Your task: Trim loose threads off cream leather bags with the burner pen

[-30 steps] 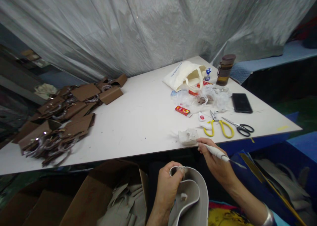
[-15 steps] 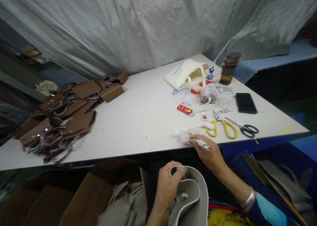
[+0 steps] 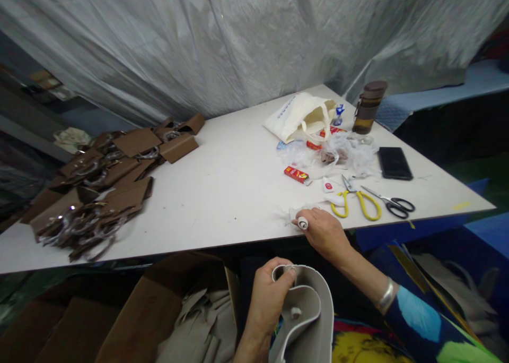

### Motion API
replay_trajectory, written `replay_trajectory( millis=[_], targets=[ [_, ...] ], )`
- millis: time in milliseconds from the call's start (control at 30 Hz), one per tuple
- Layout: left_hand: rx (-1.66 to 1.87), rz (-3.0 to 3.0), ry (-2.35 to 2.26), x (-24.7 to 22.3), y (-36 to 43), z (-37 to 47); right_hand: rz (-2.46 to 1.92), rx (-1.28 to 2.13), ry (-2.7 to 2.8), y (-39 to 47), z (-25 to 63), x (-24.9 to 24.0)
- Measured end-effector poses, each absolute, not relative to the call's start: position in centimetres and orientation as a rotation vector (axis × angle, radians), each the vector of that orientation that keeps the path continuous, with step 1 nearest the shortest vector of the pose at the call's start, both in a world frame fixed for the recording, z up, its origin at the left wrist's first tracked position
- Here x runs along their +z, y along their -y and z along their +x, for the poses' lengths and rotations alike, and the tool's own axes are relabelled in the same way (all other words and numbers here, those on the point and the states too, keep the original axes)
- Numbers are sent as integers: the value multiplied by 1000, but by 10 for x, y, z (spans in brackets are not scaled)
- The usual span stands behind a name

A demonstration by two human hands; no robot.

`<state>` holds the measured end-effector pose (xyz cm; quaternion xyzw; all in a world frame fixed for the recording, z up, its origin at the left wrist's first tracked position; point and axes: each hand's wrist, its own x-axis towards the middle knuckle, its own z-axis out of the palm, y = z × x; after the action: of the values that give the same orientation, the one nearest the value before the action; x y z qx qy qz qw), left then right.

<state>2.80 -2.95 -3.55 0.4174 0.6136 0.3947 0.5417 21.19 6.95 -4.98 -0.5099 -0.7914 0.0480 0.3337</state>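
Left hand (image 3: 265,294): curled grey sheet (image 3: 325,302) pinched at rolled edge between thumb and fingers, held below front edge of white table (image 3: 222,193). Right hand (image 3: 324,233): white-wrapped tool (image 3: 303,223) gripped in closed fingers, tip hidden, at crumpled white wad (image 3: 292,213). Beside right hand: yellow-handled scissors (image 3: 350,191), laid near black-handled scissors (image 3: 388,200).

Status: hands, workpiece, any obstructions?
Left hand gripping curled pale-grey sheet. Right hand holding white round-ended tool. Yellow-handled metal scissors beside right hand.
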Motion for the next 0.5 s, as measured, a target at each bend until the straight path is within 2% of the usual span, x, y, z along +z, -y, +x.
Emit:
replay_trajectory(
  millis=[100, 267, 367, 500],
  targets=[
    [931, 990, -1470, -34, 29, 29, -1298, 280, 1937, -52, 220, -43],
    [897, 997, -1470, -32, 28, 32, -1111, 1040, 1425, -15, 226, -35],
    [877, 1004, -1454, -30, 27, 34, -1049, 1205, 1375, -1, 224, -35],
    [887, 1025, -1456, -27, 28, 36, -1058, 1261, 1348, 4, 224, -39]
  ],
)
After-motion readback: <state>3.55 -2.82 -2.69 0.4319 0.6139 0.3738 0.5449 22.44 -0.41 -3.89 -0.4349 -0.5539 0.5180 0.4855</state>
